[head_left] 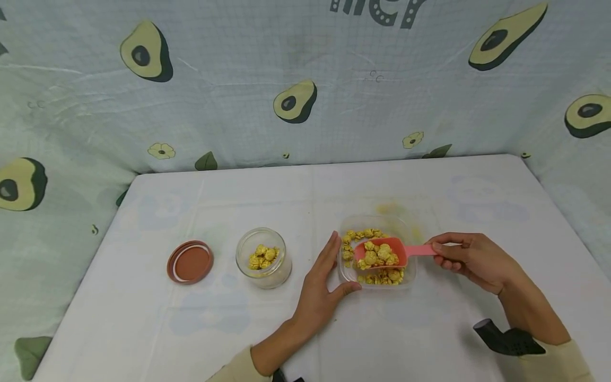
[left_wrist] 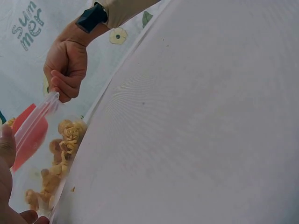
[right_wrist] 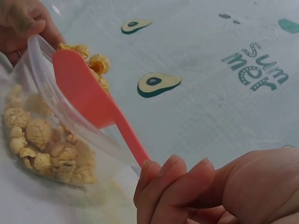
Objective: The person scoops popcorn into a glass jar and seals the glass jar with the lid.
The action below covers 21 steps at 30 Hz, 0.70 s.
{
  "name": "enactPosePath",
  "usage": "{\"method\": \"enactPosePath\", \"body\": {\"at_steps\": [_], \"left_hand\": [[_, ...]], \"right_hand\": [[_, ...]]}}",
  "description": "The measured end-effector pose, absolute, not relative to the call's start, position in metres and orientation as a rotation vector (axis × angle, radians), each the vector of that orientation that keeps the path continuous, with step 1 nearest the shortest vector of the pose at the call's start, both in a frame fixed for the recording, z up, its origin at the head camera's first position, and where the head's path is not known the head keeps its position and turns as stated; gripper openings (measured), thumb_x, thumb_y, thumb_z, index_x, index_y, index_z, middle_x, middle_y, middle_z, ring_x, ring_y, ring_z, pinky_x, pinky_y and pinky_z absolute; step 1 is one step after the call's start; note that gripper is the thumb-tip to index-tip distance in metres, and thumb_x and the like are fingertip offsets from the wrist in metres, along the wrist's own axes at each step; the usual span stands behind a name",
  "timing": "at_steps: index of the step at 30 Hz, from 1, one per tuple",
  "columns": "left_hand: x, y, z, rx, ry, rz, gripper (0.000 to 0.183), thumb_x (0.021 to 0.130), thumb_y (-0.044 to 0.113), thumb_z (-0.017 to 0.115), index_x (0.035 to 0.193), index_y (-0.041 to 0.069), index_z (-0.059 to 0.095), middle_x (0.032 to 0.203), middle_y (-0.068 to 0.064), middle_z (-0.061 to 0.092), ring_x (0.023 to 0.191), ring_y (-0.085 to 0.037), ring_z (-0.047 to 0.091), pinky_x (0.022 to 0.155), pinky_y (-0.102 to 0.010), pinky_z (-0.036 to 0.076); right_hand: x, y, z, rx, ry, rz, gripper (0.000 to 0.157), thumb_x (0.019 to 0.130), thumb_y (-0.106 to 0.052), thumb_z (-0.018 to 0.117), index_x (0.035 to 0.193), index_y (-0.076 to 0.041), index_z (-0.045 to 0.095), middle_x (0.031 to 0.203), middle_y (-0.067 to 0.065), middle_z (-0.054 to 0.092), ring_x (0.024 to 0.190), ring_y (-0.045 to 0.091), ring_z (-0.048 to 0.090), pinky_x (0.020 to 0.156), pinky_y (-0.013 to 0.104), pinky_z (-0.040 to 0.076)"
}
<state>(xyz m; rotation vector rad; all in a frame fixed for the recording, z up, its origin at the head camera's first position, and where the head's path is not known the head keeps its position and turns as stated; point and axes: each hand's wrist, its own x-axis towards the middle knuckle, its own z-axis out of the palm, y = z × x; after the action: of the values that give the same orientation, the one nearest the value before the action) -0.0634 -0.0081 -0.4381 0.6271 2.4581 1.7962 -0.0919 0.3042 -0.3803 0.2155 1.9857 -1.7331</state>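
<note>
A pink scoop (head_left: 393,249) heaped with yellow popcorn (head_left: 379,254) is above a clear plastic container (head_left: 409,280). My right hand (head_left: 470,260) pinches the end of its handle between thumb and fingers. On the container's left side, my left hand (head_left: 319,289) holds the wall, with the thumb around the near corner and the fingers along the side. More popcorn (right_wrist: 39,135) lies inside the container, seen through its wall in the right wrist view. The scoop's bowl (right_wrist: 79,88) overlaps the container's rim there.
Left of the container stands a glass jar (head_left: 279,273) with some popcorn (head_left: 263,257) in it. A brown round lid (head_left: 193,263) lies farther left on the white-covered table (head_left: 229,339). Behind the table hangs a cloth (head_left: 229,101) printed with avocados.
</note>
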Motion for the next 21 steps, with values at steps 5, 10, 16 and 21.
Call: {"method": "enactPosePath", "body": {"at_steps": [5, 10, 16, 21], "left_hand": [[-0.064, -0.009, -0.437, 0.63, 2.413, 1.839, 0.091, 0.077, 0.016, 0.078, 0.152, 0.012, 0.026, 0.158, 0.004, 0.017, 0.141, -0.011, 0.021, 0.106, -0.03, 0.037], [-0.06, -0.012, -0.434, 0.616, 2.421, 1.822, 0.092, 0.079, 0.023, 0.077, 0.153, 0.014, 0.023, 0.159, 0.002, 0.015, 0.141, -0.01, 0.02, 0.106, -0.033, 0.037], [-0.043, -0.02, -0.42, 0.567, 2.468, 1.782, 0.092, 0.081, 0.032, 0.075, 0.153, 0.014, 0.021, 0.158, -0.001, 0.018, 0.14, -0.014, 0.026, 0.107, -0.035, 0.035], [-0.027, -0.033, -0.405, 0.632, 2.493, 1.85, 0.089, 0.082, 0.022, 0.076, 0.153, 0.019, 0.023, 0.155, 0.002, 0.025, 0.136, -0.019, 0.034, 0.106, -0.034, 0.037]], "right_hand": [[-0.091, 0.308, -0.375, 0.199, 1.972, -1.761, 0.027, 0.097, -0.019, 0.058, 0.116, 0.001, 0.06, 0.084, 0.009, 0.064, 0.065, 0.011, 0.052, 0.057, 0.022, 0.048], [-0.09, 0.308, -0.372, 0.139, 1.952, -1.809, 0.021, 0.098, -0.016, 0.056, 0.111, -0.002, 0.064, 0.081, 0.009, 0.063, 0.063, 0.01, 0.051, 0.055, 0.022, 0.047], [-0.092, 0.301, -0.36, 0.121, 1.958, -1.805, 0.019, 0.098, -0.017, 0.057, 0.109, -0.005, 0.065, 0.082, 0.009, 0.064, 0.064, 0.011, 0.053, 0.056, 0.02, 0.049], [-0.097, 0.292, -0.348, 0.027, 1.977, -1.801, 0.023, 0.099, -0.015, 0.055, 0.112, 0.002, 0.061, 0.084, 0.011, 0.063, 0.066, 0.012, 0.055, 0.059, 0.021, 0.051]]}}
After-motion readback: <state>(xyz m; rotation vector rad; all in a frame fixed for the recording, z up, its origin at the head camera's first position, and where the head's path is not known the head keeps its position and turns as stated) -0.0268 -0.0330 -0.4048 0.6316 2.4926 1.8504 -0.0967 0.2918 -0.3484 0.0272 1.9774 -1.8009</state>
